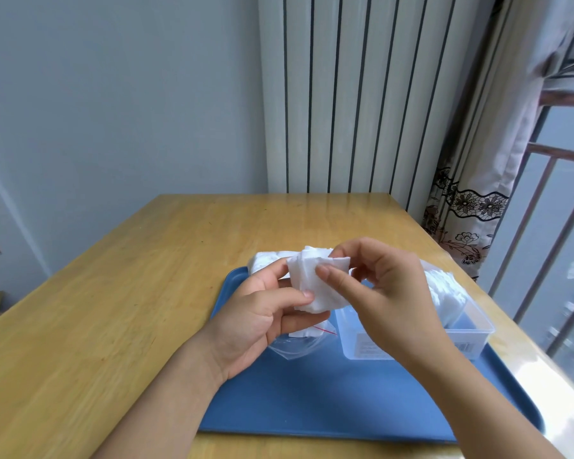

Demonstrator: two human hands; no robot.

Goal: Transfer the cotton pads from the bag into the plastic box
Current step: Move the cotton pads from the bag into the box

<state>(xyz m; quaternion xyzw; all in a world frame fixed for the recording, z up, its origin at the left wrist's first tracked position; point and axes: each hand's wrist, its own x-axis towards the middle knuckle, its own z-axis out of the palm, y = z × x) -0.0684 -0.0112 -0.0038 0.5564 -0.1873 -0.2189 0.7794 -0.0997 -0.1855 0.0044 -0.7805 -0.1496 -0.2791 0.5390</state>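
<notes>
Both hands hold a small stack of white cotton pads (315, 279) above the blue tray (328, 405). My left hand (259, 316) grips the stack from below and the left, fingers curled round it. My right hand (378, 293) pinches the stack's upper right side between thumb and fingers. The clear zip bag (295, 346) with a red seal line lies on the tray under my left hand, a few pads showing inside. The clear plastic box (471, 329) stands on the tray at the right, with several pads stacked at its far end (448, 289).
The tray sits on a wooden table (113, 293). A second clear bag of white pads (269, 260) lies at the tray's far edge behind my hands. A curtain and a window railing stand to the right, a radiator behind the table.
</notes>
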